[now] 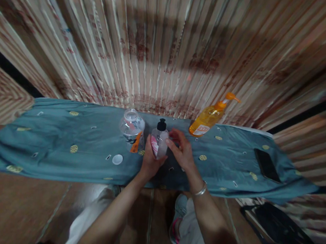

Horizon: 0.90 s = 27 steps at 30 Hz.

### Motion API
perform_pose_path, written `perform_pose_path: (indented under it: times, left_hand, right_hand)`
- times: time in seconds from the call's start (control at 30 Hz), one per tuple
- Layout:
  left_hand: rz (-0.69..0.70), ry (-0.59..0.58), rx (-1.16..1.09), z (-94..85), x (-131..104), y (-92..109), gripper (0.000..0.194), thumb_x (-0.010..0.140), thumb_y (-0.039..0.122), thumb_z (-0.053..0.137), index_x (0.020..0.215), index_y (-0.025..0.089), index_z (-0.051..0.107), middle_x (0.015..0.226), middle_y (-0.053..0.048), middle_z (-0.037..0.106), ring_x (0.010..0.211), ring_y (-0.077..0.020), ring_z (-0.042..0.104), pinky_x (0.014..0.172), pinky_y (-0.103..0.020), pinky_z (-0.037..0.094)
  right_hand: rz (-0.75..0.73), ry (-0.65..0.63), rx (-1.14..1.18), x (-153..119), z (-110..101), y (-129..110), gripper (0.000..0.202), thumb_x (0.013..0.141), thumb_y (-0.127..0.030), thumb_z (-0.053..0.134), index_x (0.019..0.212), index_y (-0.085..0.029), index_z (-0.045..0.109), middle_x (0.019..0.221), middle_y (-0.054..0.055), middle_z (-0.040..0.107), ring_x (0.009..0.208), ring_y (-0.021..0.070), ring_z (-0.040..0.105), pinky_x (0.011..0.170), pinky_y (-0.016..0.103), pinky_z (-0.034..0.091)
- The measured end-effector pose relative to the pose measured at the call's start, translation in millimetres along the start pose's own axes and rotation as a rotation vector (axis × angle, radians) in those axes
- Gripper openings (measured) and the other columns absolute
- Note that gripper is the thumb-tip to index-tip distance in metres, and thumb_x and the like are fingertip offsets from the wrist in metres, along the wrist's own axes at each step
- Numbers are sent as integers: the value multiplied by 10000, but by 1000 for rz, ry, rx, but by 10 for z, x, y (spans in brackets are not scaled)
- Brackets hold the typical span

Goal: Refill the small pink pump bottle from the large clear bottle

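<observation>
A clear bottle with a black cap (162, 125) stands upright in front of me, with a pink and white label on its left side. My left hand (152, 161) is wrapped round the lower part of this bottle (163, 141). On its right side my right hand (182, 150) has its fingers apart and curved, with the thumb at or very near the bottle wall. To the left is a clear plastic cup (131, 130) with a domed lid and an orange label. A small round white lid (117, 159) lies flat in front of that cup.
A tall orange pump bottle (208, 120) stands at the back right of the cloth-covered table (51, 136). A black phone (266, 166) lies near the right end. Pleated curtain (157, 54) hangs behind. A dark bag (278, 229) rests on the floor at right.
</observation>
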<state>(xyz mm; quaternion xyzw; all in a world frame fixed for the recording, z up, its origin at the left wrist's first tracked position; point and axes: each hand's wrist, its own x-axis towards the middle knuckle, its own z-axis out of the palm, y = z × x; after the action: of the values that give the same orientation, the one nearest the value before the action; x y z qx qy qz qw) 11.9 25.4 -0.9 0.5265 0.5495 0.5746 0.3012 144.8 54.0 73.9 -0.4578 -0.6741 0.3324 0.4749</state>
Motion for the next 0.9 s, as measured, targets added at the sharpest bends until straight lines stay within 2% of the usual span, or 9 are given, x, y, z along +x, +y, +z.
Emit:
perform_pose_path:
  times: [0.13, 0.23, 0.37, 0.53, 0.73, 0.8, 0.9]
  left_hand:
    - [-6, -36, 16, -17, -78, 63, 1083, 607, 189, 793, 1492, 236, 170, 1563, -161, 316, 1459, -324, 299, 1209, -525, 239]
    - [-5, -45, 33, -30, -117, 69, 1060, 606, 171, 781, 1484, 246, 191, 1566, -157, 307, 1459, -327, 300, 1207, -536, 237]
    - [0, -51, 51, -53, -159, 54, 991, 600, 171, 778, 1450, 234, 272, 1506, -150, 399, 1417, -344, 368, 1186, -541, 284]
    - [14, -58, 63, -114, -181, 88, 889, 614, 184, 765, 1395, 260, 346, 1414, -109, 497, 1334, -311, 468, 1155, -510, 352]
    - [14, -86, 56, -153, -173, 118, 856, 624, 181, 749, 1379, 258, 354, 1377, -107, 516, 1285, -302, 508, 1118, -503, 393]
    - [12, -85, 56, -147, -174, 115, 859, 621, 169, 746, 1380, 258, 353, 1378, -107, 513, 1300, -305, 494, 1127, -500, 384]
    - [10, -83, 60, -140, -181, 105, 865, 620, 156, 745, 1384, 253, 351, 1377, -110, 513, 1309, -308, 486, 1133, -491, 379]
  right_hand:
    - [-13, 58, 137, 96, 17, -118, 539, 760, -491, 727, 1210, -237, 573, 1187, 77, 686, 1104, 225, 645, 990, 407, 508]
    - [9, 81, 198, 132, 88, -181, 442, 712, -486, 769, 1046, -223, 647, 1050, 50, 724, 974, 213, 679, 931, 388, 536]
    - [29, 100, 259, 144, 168, -234, 327, 706, -478, 768, 892, -220, 691, 873, 16, 739, 837, 195, 682, 811, 342, 559]
    - [35, 27, 247, 143, 178, -277, 291, 719, -458, 757, 891, -225, 730, 872, 14, 748, 826, 196, 677, 798, 337, 542]
    - [24, -223, 297, 168, 52, -312, 374, 786, -545, 672, 981, -228, 702, 983, 30, 738, 913, 198, 675, 829, 340, 541]
    - [3, -207, 257, 174, 3, -309, 432, 773, -561, 681, 1061, -239, 669, 1077, 35, 719, 995, 205, 665, 899, 354, 529]
    - [-28, -57, 85, 171, -54, -304, 516, 683, -551, 771, 1070, -235, 644, 1095, 42, 704, 1040, 228, 652, 965, 385, 504]
